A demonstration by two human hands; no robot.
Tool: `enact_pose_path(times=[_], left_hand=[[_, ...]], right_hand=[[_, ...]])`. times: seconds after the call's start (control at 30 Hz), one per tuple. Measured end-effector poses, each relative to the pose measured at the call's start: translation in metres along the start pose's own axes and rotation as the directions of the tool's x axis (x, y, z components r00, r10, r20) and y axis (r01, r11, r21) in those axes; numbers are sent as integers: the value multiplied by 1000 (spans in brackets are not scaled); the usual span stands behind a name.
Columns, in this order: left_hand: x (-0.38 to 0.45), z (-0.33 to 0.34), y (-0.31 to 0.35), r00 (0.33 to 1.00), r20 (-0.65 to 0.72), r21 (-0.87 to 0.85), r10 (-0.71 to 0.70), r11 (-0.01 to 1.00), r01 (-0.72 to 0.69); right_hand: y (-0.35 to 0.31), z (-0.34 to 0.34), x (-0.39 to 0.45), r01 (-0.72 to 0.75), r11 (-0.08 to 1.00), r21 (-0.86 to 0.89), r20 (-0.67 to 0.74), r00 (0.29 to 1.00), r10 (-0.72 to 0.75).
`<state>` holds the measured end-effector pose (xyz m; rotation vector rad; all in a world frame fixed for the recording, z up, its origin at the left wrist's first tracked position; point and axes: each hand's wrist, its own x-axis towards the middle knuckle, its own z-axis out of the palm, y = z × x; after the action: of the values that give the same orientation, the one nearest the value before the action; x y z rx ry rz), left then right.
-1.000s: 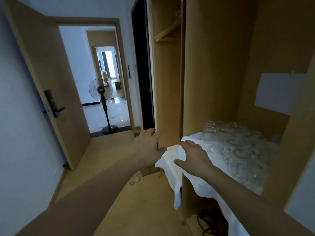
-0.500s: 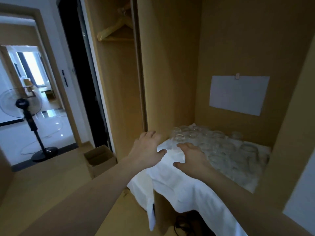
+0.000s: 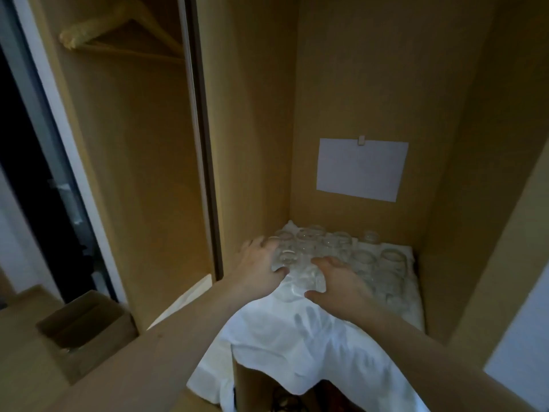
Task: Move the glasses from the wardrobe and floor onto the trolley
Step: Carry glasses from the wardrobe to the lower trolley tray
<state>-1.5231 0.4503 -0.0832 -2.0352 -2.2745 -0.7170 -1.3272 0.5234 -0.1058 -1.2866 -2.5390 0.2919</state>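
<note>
A person's two bare hands reach into a wooden wardrobe (image 3: 371, 84), where a cluster of clear glasses (image 3: 335, 254) stands on a white cloth (image 3: 297, 331) draped over a shelf. The left hand (image 3: 258, 263) lies at the left edge of the cluster, its fingers (image 3: 255, 243) spread and only gently bent, the tips beside the nearest glass by the wardrobe's inner wall, the thumb lying toward the glasses at the cloth's front; whether the fingers actually touch the glass cannot be told through the blur. The right hand (image 3: 338, 281) sits just right of it, palm down, fingers (image 3: 325, 261) loosely splayed over the front row of glasses and seemingly resting on their rims, the thumb stretched out low on the cloth. Neither hand is closed round a glass. Between the two hands stand several glasses of the front row; more glasses stand beyond the fingertips toward the back wall, and others to the right of the right hand. Above and behind the fingers, a white sheet of paper (image 3: 362, 169) is fixed to the wardrobe's back panel. Far left of the left hand, a wooden hanger (image 3: 118, 28) hangs in the neighbouring compartment, and an open cardboard box (image 3: 89, 331) sits on the floor below it.
</note>
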Motion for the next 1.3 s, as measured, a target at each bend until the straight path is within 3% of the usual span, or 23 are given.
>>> enact_pose_path(times=[0.4, 0.93, 1.17, 1.3], left_hand=[[64, 43, -18, 985, 30, -34, 168, 985, -167], [233, 70, -19, 963, 200, 85, 180, 976, -200], [312, 119, -24, 945, 285, -32, 160, 987, -158], [346, 153, -32, 927, 354, -8, 127, 991, -133]], right_hand=[[31, 8, 25, -197, 980, -34, -31, 980, 196], [119, 0, 171, -307, 939, 152, -125, 937, 326], [163, 7, 236, -362, 914, 182, -93, 919, 383], [181, 21, 263, -372, 911, 176, -48, 921, 386]])
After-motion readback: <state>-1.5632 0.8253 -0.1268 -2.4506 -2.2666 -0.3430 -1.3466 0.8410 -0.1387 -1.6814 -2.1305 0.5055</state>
